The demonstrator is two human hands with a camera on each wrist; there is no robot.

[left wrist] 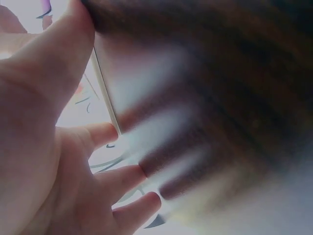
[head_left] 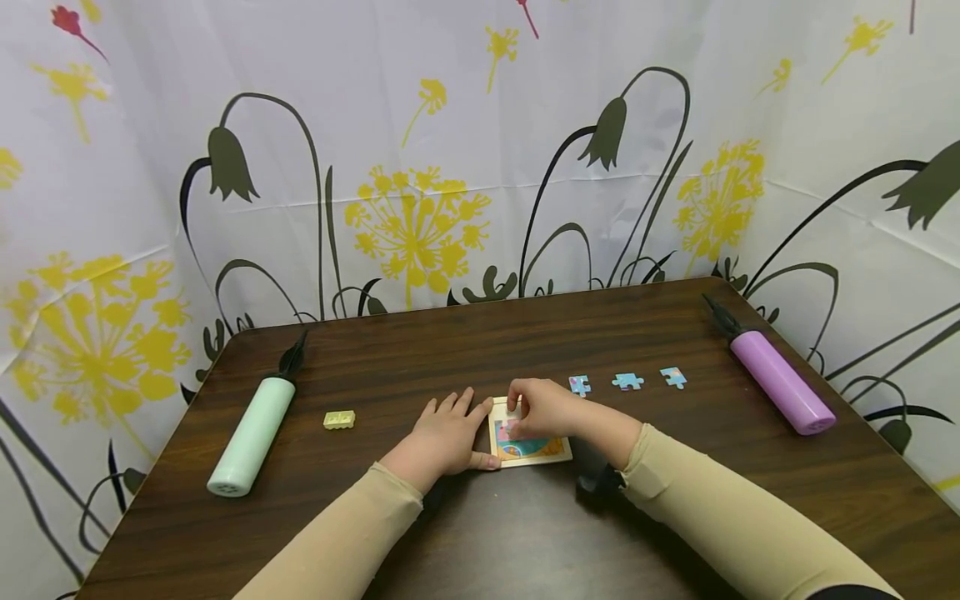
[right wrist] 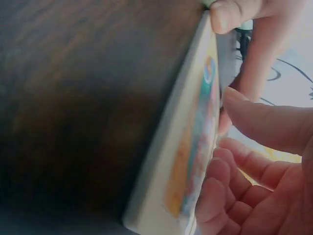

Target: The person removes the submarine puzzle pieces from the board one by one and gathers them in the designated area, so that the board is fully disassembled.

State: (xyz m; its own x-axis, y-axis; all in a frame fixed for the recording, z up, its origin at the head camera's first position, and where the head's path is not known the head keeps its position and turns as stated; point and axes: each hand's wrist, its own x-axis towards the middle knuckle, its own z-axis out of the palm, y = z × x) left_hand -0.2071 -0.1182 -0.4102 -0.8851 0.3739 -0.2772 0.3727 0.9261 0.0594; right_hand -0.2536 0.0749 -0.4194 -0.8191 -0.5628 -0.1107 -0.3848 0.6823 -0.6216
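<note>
A small wooden-framed jigsaw puzzle [head_left: 567,451], partly filled with a colourful picture, lies between both hands. My left hand [head_left: 442,442] rests flat on the table with fingers spread. Its thumb touches the frame's lower left corner and its index finger reaches the upper left side. Over the tray, my right hand [head_left: 546,408] has its thumb and index finger around a pink puzzle piece [head_left: 505,428] at the left of the picture; the other fingers curl. Up close in the right wrist view, the tray [right wrist: 161,196] shows edge-on, and the pinched piece is hard to make out.
Three loose blue puzzle pieces, among them a middle piece [head_left: 627,382], lie in a row behind the right forearm. A yellow toy brick [head_left: 339,420] and a pale green hand pump [head_left: 253,437] are on the left. A purple hand pump [head_left: 782,382] lies near the right edge.
</note>
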